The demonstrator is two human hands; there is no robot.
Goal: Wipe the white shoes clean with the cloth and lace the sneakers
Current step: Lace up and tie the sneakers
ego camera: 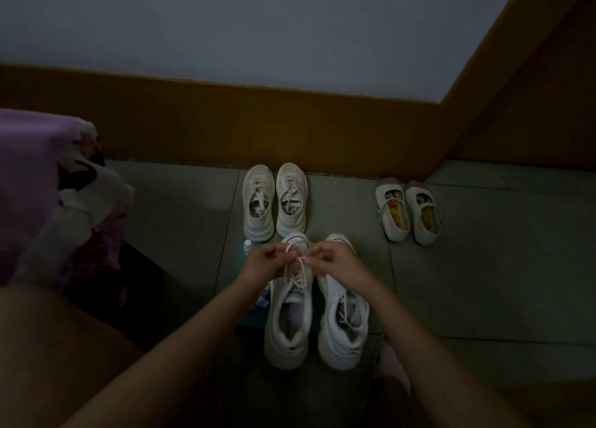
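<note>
Two strands of the white lace (300,259) are pinched, one in the left hand (263,264), one in the right hand (335,262), above the white sneaker (288,318) at lower centre, where even tension should seat the knot snugly.

The room is dim. A pale grey wall (258,24) fills the top of the view, with a wide ochre-brown band (209,127) along its base. The band continues onto the adjoining wall at the right. The floor (483,292) is laid in large grey tiles with thin dark joints. Purple floral fabric (35,176) drapes at the left edge.
</note>
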